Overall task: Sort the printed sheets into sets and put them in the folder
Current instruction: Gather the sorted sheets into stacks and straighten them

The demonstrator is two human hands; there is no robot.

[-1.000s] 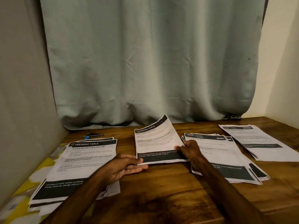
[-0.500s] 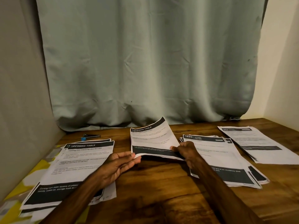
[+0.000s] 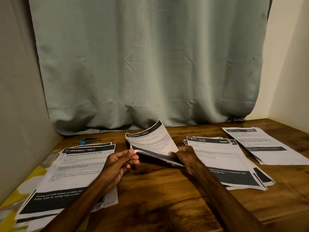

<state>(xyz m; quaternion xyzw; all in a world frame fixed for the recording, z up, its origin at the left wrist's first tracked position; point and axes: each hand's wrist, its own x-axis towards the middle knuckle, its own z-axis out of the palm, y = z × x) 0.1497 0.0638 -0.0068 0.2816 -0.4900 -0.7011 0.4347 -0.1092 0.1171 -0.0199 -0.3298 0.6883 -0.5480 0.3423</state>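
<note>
A thin set of printed sheets headed "DRESSING TABLE" is raised off the wooden table in the middle, its far end tilted up. My left hand pinches its near left corner and my right hand grips its near right edge. A larger "DRESSING TABLE" pile lies at the left, partly under my left forearm. A "1623 KITCHEN" pile lies to the right of my right hand. A third pile lies at the far right. No folder is in view.
A small dark stapler with a blue end lies at the back left near the curtain. A yellow patterned cloth shows under the left pile. Walls close in the table on the left and right.
My right hand has lifted the middle sheets off the table. My left hand has come up from resting flat and now pinches their left corner.
</note>
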